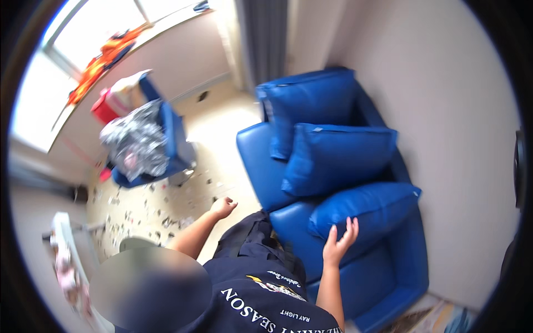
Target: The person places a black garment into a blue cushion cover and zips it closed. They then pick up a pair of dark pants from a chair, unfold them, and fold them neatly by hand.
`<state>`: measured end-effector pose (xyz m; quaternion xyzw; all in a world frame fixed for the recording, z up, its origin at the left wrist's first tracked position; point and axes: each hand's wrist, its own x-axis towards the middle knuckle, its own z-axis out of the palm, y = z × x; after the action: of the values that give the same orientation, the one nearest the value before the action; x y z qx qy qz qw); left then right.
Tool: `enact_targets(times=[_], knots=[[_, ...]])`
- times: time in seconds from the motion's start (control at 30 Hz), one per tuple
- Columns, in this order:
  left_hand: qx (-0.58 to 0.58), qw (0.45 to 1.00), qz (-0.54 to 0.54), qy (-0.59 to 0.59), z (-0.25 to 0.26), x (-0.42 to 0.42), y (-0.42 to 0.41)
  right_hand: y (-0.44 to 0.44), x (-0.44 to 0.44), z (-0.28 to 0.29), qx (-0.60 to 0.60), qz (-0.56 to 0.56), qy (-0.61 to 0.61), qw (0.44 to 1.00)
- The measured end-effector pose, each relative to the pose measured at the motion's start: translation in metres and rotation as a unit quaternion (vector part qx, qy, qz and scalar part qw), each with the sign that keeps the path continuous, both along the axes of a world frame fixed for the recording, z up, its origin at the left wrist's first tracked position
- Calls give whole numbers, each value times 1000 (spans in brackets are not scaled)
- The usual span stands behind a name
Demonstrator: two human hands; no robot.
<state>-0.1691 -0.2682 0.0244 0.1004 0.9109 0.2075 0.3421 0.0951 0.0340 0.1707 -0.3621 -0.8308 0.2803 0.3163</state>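
My left hand [225,207] hangs above the floor, left of my dark trousers, its fingers loosely curled; nothing shows in it, but how far it is closed is unclear. My right hand [342,243] is open and empty, fingers spread, over the lower edge of the nearest blue cushion [374,208]; whether it touches the cushion cannot be told. Two more blue cushions [341,158] [312,104] lean on the blue sofa [260,162] beyond it. The sofa stands to my right, along the wall. A blurred oval patch hides part of my left arm.
A blue chair [177,137] holds crumpled silvery sheeting [139,141] and a red item [106,109]. Small scraps [166,221] litter the floor at left. Orange cloth [104,58] lies on the window sill. A white rack or shelf edge [68,237] with pinkish things stands lower left.
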Motion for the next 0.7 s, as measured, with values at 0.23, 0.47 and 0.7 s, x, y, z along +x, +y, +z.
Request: enact_targets(times=[0.23,0.47,0.7], knots=[[-22,974,138,-181,-41,148,-192,-2,4,-35,26,4,-86,996],[-106,901,197,-371,-71,194,-278,25,-24,-58,98,-158,-149,971],[-154,985,-14,-79,-51,52,-207,71,-20,-68,-42,-236,-23,971]])
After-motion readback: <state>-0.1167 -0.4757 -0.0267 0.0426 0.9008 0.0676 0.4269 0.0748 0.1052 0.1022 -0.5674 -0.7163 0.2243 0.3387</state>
